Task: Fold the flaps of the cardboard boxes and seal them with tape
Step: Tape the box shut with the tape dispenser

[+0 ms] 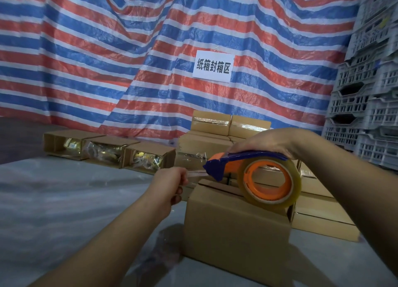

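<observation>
Two bare hands work together over the closed brown cardboard box point(234, 218), which stands on the pale grey plastic-covered surface point(64, 196) in front of the person. The right hand point(265, 141) lies on top of the blue and orange tape dispenser point(243, 164), its fingers curled over the handle, and the clear roll of tape point(271, 183) rests on the far right part of the box top. The left hand point(172, 183) pinches the free end of the transparent tape strip point(197, 174) between thumb and fingers, the other fingers curled, and holds it out past the left edge of the box.

To do this step well, the strip should probably stay tight and straight above the seam between the flaps, so that it does not twist or stick to itself. The end should then go down over the box edge and be pressed before the dispenser is drawn along the seam.

Both forearms reach forward, the left one low and nearly straight, the right one bent at the wrist above the box. Three open cardboard boxes with shiny contents point(107, 151) wait at the back left, and a stack of sealed boxes point(228, 125) stands behind
</observation>
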### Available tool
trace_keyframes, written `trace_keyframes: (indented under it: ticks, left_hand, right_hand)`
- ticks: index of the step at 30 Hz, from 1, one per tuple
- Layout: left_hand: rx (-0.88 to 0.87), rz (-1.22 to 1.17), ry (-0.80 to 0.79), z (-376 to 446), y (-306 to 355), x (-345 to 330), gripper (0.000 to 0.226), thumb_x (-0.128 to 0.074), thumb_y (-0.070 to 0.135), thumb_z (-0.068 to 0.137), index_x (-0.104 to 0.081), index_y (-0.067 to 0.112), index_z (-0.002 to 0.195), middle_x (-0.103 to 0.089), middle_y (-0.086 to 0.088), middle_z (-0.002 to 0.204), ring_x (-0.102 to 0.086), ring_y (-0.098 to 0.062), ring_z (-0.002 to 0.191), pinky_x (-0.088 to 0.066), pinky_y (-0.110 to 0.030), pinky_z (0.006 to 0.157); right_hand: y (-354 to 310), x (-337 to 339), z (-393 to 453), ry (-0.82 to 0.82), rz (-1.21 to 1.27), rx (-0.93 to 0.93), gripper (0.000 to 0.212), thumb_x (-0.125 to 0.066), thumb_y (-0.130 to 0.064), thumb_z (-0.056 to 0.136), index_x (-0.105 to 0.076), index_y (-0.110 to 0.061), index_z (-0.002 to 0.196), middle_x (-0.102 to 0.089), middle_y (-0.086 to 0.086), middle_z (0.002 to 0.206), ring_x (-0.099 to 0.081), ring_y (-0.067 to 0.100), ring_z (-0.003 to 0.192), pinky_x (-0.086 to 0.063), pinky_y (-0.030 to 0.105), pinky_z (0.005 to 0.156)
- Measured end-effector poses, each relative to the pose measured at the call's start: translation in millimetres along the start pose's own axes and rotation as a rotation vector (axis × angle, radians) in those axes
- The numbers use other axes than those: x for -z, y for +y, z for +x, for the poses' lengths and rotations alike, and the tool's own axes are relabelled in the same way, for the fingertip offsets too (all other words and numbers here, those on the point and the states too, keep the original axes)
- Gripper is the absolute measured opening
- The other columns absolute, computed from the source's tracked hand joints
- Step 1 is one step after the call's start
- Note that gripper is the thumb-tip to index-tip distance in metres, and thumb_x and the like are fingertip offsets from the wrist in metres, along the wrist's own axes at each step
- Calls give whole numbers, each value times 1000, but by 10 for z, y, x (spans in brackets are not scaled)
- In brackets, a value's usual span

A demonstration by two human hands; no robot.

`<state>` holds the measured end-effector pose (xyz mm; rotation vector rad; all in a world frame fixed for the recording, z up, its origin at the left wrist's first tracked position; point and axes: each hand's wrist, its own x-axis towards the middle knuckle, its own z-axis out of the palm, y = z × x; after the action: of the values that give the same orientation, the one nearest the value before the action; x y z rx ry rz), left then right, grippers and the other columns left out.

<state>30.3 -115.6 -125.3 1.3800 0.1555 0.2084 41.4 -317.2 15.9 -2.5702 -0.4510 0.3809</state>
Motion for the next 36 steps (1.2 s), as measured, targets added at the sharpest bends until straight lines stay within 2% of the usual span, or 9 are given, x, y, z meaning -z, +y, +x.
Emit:
trace_keyframes:
  ticks: [6, 10, 13, 16, 22, 27, 30, 32, 36]
  left_hand:
    - [74, 77, -22, -9, -124, 41, 19, -53, 14, 93, -52, 15, 74, -50, 0, 66, -37, -13, 55, -31, -24, 50]
    - [122, 106, -50, -28, -209, 48, 13, -53, 15, 94, -55, 12, 82, -48, -1, 64, -35, -13, 53, -29, -24, 50]
    - [137, 197, -140, -49, -278, 62, 14, -51, 20, 96, -60, 12, 88, -51, -1, 67, -36, -11, 52, -29, -22, 48]
    - [159, 259, -212, -51, -335, 71, 23, -48, 24, 98, -59, 17, 79, -50, 2, 59, -34, -11, 49, -27, -23, 48]
    - [261, 217, -292, 41, -418, 114, 40, -49, 34, 96, -56, 22, 59, -49, 4, 52, -33, -10, 43, -25, -22, 47]
    - [326, 298, -293, 62, -471, 174, 32, -49, 47, 93, -56, 18, 80, -50, 2, 61, -37, -10, 49, -26, -21, 46]
    - [170, 464, -150, 64, -442, 142, 23, -47, 36, 99, -53, 15, 92, -46, -3, 73, -39, -14, 55, -30, -23, 46]
    - [23, 406, -65, 100, -335, 99, 24, -43, 34, 102, -51, 17, 86, -42, -2, 68, -36, -14, 54, -29, -24, 48]
    - [50, 297, -203, 120, -72, 33, 37, -48, 44, 98, -48, 20, 70, -41, 4, 55, -32, -10, 45, -23, -22, 43]
  right_hand:
    - [-61, -21, 96, -33, -52, -51, 30, -49, -45, 101, -59, -22, 118, -67, 2, 73, -62, 9, 58, -52, 18, 59]
    - [-68, -5, 182, -6, -89, -99, 43, -56, -51, 96, -65, -12, 109, -68, 2, 73, -63, 11, 58, -53, 19, 59]
    - [-75, -2, 224, -7, -138, -102, 44, -57, -54, 94, -66, -12, 107, -70, 2, 74, -65, 12, 60, -54, 21, 62]
    - [-79, 5, 250, -21, -184, -92, 49, -55, -56, 95, -65, -12, 114, -69, 4, 80, -65, 14, 68, -53, 25, 72]
    - [-112, -6, 274, -84, -146, -117, 49, -50, -50, 99, -61, -9, 123, -68, 1, 75, -64, 11, 63, -53, 20, 66]
    - [-127, -8, 273, -91, -133, -119, 44, -51, -49, 100, -61, -10, 117, -68, 0, 71, -63, 9, 59, -53, 18, 64]
    - [-131, -19, 270, -97, -123, -120, 41, -51, -48, 100, -61, -11, 114, -68, -1, 71, -64, 8, 59, -53, 18, 63]
    - [-139, -18, 257, -92, -121, -123, 39, -51, -47, 100, -61, -11, 111, -68, -1, 71, -64, 8, 58, -53, 17, 61]
    - [-140, -15, 239, -95, -111, -128, 36, -51, -46, 101, -61, -12, 107, -68, -2, 68, -63, 7, 55, -53, 16, 57]
